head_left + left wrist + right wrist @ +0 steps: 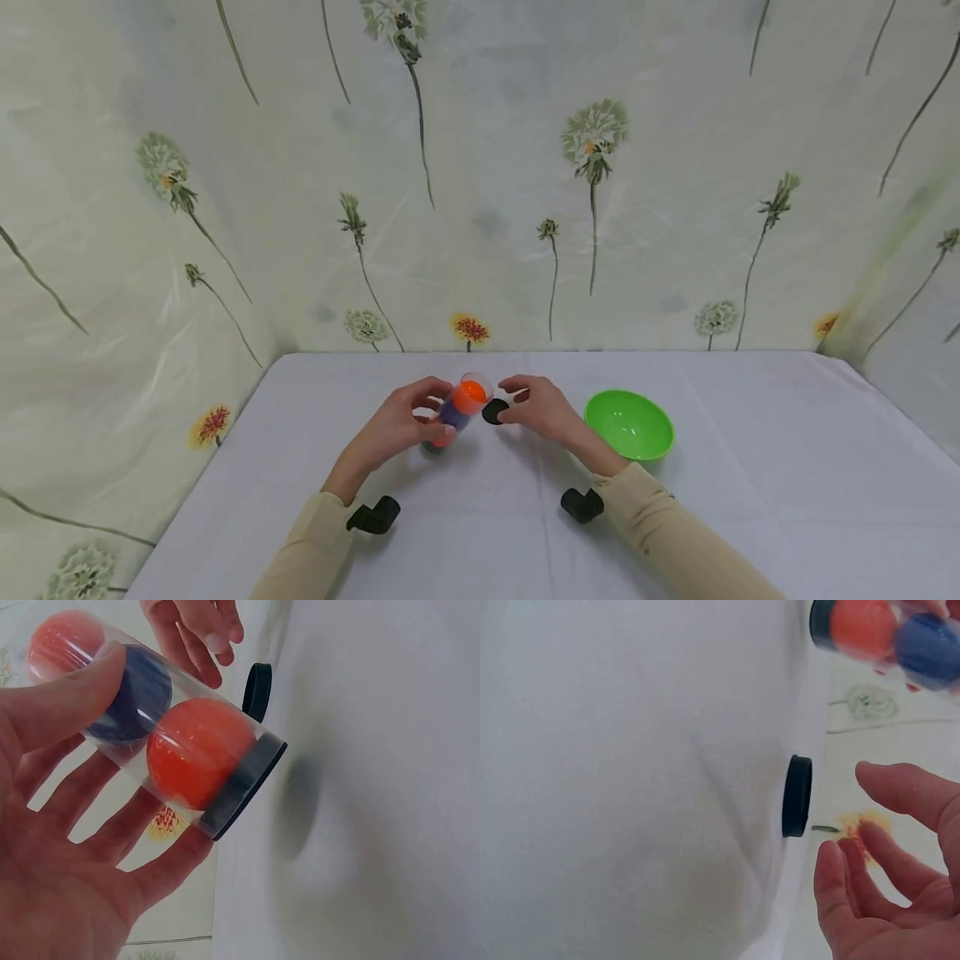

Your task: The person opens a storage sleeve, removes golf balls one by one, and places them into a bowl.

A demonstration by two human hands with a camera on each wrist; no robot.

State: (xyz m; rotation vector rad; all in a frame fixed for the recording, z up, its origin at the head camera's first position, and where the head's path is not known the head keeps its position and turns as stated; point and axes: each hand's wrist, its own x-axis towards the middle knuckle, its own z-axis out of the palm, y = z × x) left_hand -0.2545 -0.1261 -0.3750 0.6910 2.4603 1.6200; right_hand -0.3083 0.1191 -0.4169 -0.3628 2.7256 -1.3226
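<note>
My left hand (393, 427) grips a clear plastic tube (455, 410), thumb on one side and fingers on the other. Inside the tube, one orange ball (199, 757), a dark blue ball (142, 694) and another orange ball (64, 643) lie in a row. A black cap (244, 787) closes its lower end, while the upper end leans toward the right hand in the head view. My right hand (546, 410) holds nothing; its fingers are spread and loosely bent just above a loose black lid (797, 796) on the table.
A bright green bowl (630, 425) stands on the white-covered table (720, 517), right beside my right forearm. Black camera mounts (375, 515) sit at both wrists. A flower-printed cloth (487, 167) hangs behind the table and along its sides.
</note>
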